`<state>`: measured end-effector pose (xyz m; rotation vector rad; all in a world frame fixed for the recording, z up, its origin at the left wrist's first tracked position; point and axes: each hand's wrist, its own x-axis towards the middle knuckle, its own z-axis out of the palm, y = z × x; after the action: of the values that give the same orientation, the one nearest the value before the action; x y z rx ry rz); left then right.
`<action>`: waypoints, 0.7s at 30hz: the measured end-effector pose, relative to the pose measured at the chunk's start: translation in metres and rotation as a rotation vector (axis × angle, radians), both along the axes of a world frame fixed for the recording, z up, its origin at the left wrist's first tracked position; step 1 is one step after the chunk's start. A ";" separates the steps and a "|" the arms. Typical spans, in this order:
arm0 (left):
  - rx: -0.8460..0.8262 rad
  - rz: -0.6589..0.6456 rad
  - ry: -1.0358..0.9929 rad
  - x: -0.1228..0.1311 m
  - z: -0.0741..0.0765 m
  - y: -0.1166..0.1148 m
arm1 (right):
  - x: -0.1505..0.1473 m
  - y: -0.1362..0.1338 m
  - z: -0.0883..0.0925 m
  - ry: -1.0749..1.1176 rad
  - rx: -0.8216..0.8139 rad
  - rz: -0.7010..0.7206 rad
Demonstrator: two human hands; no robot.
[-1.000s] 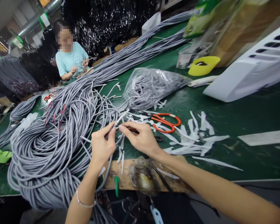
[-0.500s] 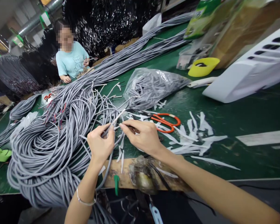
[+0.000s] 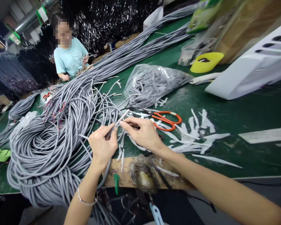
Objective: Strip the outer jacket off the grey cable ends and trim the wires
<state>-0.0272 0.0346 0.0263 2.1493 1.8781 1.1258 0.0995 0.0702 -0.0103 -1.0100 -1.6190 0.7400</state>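
Observation:
My left hand (image 3: pixel 103 142) is closed around a grey cable, with its stripped white end (image 3: pixel 123 116) sticking out past the thumb and forefinger. Thumb and forefinger of my right hand (image 3: pixel 142 132) are pinched together right beside the base of that white end; what lies between them is too small to make out. To the left spreads a large coil of grey cables (image 3: pixel 37 156), several of them ending in white or coloured wires. Just beyond my right hand lie scissors (image 3: pixel 167 120) with orange handles, among white torn strips (image 3: pixel 196 137).
A clear plastic bag (image 3: pixel 154 84) of grey pieces lies ahead. Long grey cables (image 3: pixel 140 50) run to the back. A yellow container (image 3: pixel 206 62) and a white slotted plastic housing (image 3: pixel 245 72) stand right. A wooden board (image 3: pixel 112 175) is at the front edge. A co-worker (image 3: pixel 71 59) sits across.
My right fingertips have come closer to the cable, against the base of its white end. My left hand has shifted slightly right. The view has tilted a little.

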 end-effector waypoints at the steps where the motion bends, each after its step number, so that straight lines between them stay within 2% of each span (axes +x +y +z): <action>1: 0.000 0.009 0.007 0.000 0.000 0.001 | 0.000 -0.001 0.000 0.001 0.003 -0.014; 5: -0.084 0.030 -0.109 0.001 -0.001 0.004 | -0.004 -0.006 -0.001 -0.095 0.190 -0.179; 8: -0.132 0.026 -0.195 -0.001 -0.001 0.006 | -0.005 -0.009 0.000 -0.142 0.298 -0.207; 10: -0.102 0.016 -0.200 -0.003 0.000 0.007 | -0.005 -0.008 0.001 -0.155 0.297 -0.198; 13: -0.086 -0.026 -0.261 -0.008 0.000 0.008 | -0.002 -0.007 0.007 -0.188 0.200 -0.161; 17: -0.345 -0.149 -0.662 -0.016 0.001 0.014 | -0.003 -0.009 0.013 -0.215 0.117 -0.186; 21: -0.445 -0.314 -1.068 -0.020 0.001 0.022 | -0.014 -0.015 0.011 -0.127 0.203 -0.249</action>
<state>-0.0473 0.0561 0.0272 1.1336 1.0940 1.2398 0.0855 0.0554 0.0004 -1.1016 -1.6026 0.3431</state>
